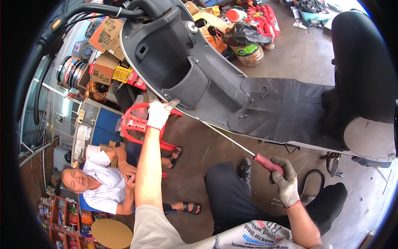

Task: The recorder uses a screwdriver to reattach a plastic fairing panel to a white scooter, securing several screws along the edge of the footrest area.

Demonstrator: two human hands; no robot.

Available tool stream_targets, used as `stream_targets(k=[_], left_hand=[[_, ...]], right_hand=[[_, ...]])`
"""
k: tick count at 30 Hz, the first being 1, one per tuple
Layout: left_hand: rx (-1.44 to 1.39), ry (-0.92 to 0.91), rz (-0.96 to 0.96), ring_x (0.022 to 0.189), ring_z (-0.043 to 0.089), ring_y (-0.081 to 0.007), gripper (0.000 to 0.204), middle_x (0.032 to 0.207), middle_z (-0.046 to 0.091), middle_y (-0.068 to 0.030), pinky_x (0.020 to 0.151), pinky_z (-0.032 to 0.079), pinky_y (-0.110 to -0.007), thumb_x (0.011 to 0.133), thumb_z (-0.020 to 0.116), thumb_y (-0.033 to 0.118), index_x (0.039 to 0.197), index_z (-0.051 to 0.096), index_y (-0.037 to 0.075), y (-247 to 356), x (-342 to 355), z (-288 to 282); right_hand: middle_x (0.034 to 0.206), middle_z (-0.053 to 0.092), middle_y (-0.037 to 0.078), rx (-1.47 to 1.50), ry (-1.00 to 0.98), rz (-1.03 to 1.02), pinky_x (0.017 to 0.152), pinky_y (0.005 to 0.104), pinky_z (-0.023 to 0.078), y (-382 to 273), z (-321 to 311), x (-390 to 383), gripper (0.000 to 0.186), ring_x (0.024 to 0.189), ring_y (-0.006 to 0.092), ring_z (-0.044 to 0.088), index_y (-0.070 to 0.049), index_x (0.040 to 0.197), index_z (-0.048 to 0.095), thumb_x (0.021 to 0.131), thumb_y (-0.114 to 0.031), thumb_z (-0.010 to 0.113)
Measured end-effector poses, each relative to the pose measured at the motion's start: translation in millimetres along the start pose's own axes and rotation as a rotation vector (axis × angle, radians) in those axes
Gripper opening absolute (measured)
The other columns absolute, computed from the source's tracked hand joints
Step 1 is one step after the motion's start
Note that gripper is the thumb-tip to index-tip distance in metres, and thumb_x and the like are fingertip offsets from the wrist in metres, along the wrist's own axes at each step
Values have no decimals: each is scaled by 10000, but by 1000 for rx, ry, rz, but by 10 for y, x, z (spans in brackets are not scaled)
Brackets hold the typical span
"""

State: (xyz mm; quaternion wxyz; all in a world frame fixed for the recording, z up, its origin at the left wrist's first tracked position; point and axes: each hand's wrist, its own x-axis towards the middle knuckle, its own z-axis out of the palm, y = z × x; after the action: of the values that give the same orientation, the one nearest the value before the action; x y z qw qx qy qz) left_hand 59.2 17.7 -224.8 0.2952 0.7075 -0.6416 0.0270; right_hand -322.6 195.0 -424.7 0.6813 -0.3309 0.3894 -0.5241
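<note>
Concrete workshop floor (298, 54) spreads beneath us, with cardboard boxes (105, 54) and red bottles (265, 16) stacked far beyond both hands. Above our hands we see a grey scooter (199, 70) filling most of the view, its ribbed black footboard (282, 110) just above our right hand (285, 182). Another person sits on the floor below and left of our left hand (159, 114), beside a red plastic stool (139, 124). We press that gloved left hand against the scooter's lower panel edge, fingers curled on it. Our gloved right hand is clenched around the red handle of a long screwdriver (232, 141), whose thin shaft runs up to the left hand.
</note>
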Motion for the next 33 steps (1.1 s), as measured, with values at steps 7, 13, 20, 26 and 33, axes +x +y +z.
stream_targets(k=[7, 13, 20, 26, 33], left_hand=[[430, 271, 300, 1092, 608, -460, 958, 1273, 570, -312, 946, 503, -468, 754, 848, 201, 1500, 288, -23, 28, -233, 30], [711, 275, 964, 1156, 577, -333, 593, 1240, 597, -139, 1034, 432, -497, 792, 772, 246, 1304, 549, 47, 633, -294, -423], [1167, -327, 788, 983, 650, -303, 582, 997, 676, -145, 1105, 354, -516, 751, 795, 238, 1217, 536, 5, 1004, 140, -268], [1166, -340, 722, 787, 649, -351, 529, 747, 650, -154, 886, 475, -450, 695, 839, 274, 1035, 538, 4, 902, 205, -175], [1078, -300, 799, 657, 617, -358, 464, 625, 609, -140, 653, 473, -455, 682, 839, 264, 927, 519, 35, 855, 210, -166]], right_hand=[[1028, 637, 65, -141, 14, -32, 790, 269, 503, -38, 138, 149, 360, 862, 116, 602, -8, 1233, 592, 875, 24, 559], [1094, 654, 119, -213, 9, -53, 867, 319, 513, 88, 149, 148, 351, 963, 194, 649, -17, 1219, 599, 869, 4, 584], [1113, 649, 149, -235, 14, -106, 894, 364, 518, 73, 240, 184, 336, 1019, 279, 659, -25, 1198, 602, 863, -1, 601], [1113, 633, 162, -317, 39, -274, 878, 400, 515, 84, 309, 263, 379, 1012, 331, 645, -54, 1218, 578, 847, -4, 636], [1123, 627, 170, -332, 53, -418, 850, 412, 524, 91, 453, 380, 390, 984, 355, 649, -57, 1209, 576, 831, 14, 642]])
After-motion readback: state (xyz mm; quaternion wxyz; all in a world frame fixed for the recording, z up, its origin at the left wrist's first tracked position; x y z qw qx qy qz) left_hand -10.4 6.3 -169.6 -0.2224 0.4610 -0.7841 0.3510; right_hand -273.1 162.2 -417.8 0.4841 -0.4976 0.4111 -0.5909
